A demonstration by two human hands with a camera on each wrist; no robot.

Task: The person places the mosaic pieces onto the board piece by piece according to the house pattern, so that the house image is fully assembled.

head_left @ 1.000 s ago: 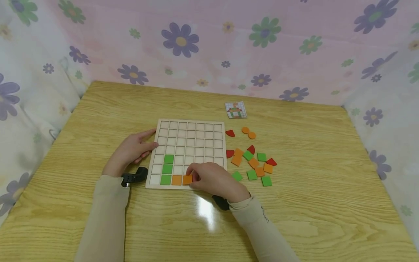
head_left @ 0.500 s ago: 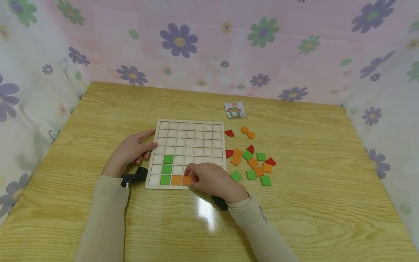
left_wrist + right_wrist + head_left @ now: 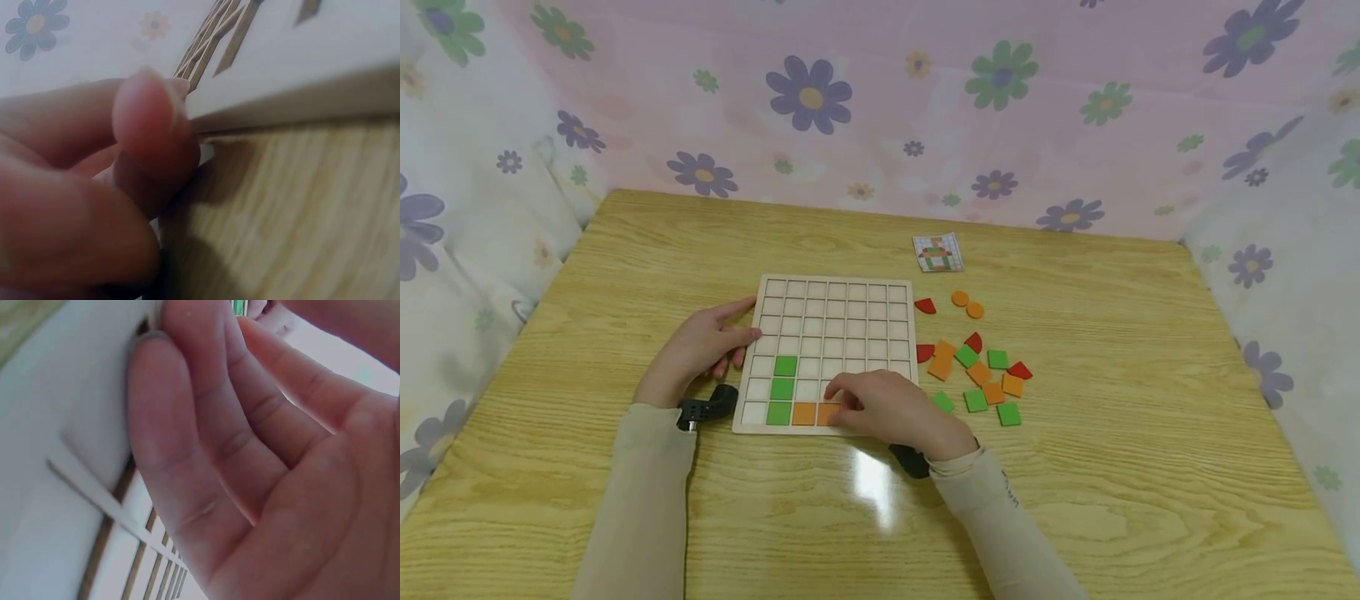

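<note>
A wooden grid board (image 3: 835,300) lies on the table. Three green square tiles (image 3: 782,389) stand in a column in its lower left cells, and an orange square tile (image 3: 803,414) sits in the bottom row beside them. My right hand (image 3: 895,408) is over the bottom row and partly covers a second orange tile (image 3: 825,414). The right wrist view shows its long, slightly bent fingers (image 3: 165,412) against the board, with no tile visible between them. My left hand (image 3: 700,346) touches the board's left edge; its thumb (image 3: 150,112) shows close to that edge in the left wrist view.
Several loose green, orange and red tiles (image 3: 977,375) lie right of the board, with two orange discs (image 3: 967,304) farther back. A small printed pattern card (image 3: 937,252) lies behind the board. A flower-patterned cloth (image 3: 910,108) hangs behind the table.
My right hand's fingers have shifted slightly on the second orange tile, which now lies flat in its cell and is more covered. My left hand has stayed at the board's edge.
</note>
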